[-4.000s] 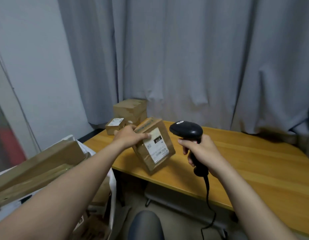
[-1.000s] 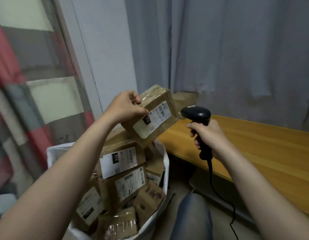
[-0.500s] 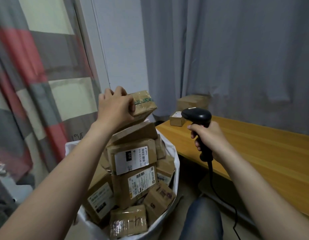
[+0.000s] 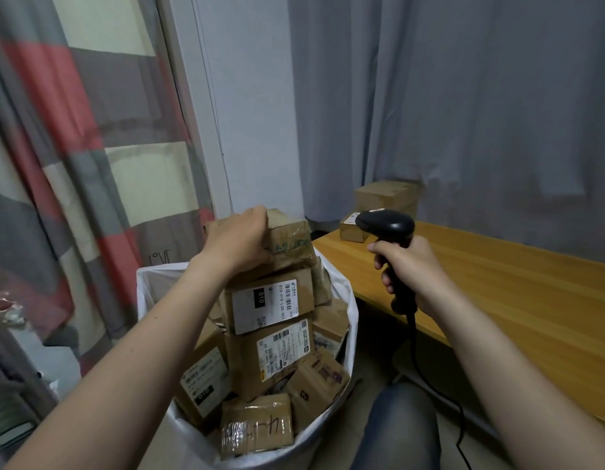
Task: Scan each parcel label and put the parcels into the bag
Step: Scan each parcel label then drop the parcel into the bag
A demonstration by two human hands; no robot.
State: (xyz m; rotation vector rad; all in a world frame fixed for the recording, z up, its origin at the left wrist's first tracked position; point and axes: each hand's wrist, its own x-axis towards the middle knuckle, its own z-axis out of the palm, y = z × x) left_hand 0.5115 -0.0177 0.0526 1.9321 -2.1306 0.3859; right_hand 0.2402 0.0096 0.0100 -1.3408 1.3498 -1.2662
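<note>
Atop bag (image 4: 152, 283) pile: left hand (image 4: 238, 244) grips taped parcel (image 4: 291, 244); box (image 4: 270, 303) below reads "010-010-L30-551"; right hand (image 4: 413, 269) clutches black scanner (image 4: 386, 222).

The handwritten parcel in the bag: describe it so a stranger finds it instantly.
Find the white bag beside the wooden table, heaped with brown cardboard parcels. Nearest the camera lies a brown box. Unlike its neighbours, it shows no printed label, only tape and black handwriting.

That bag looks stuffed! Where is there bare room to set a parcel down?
The wooden table is bare from the two boxes at its far left corner rightward. The white bag is crowded: parcels pile above its rim, and the left hand holds a parcel on top. The right hand grips the scanner.
</note>
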